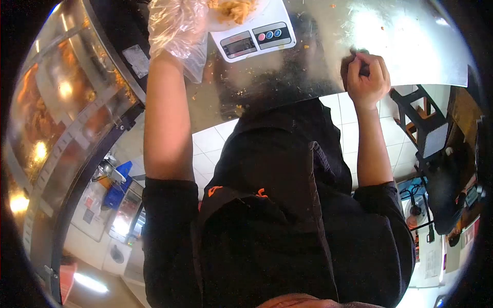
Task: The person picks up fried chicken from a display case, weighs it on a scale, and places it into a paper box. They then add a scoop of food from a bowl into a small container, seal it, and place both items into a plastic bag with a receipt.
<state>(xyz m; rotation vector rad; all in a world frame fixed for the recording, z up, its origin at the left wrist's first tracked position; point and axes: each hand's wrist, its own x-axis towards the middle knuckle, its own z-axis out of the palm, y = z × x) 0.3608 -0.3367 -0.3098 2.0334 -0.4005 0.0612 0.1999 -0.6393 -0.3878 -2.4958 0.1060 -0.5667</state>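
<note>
"Shredded food [237, 10], top edge of the frame, just left of centre! A loose, tangled little heap, golden tan going orange, ragged strands poking out every way."

"And the frame cuts off its top. What's under it?"

"Something pale, on the white scale [278, 14]. One pink button and two blue on the panel nearest us; the display [240, 46] I can't read."

"Left hand [177, 23]?"

"Upper left, inside a crinkled clear plastic glove, right beside the heap. The fingers are lost in glare and plastic, so how far open they are, or what they hold, I can't tell."

"Over to the right hand [370, 77]!"

"Bare, upper right, curled in a loose fist at the edge of the metal table [318, 56]. Palm's hidden; can't tell if anything's inside."

"Orange crumbs all round the scale!"
</note>
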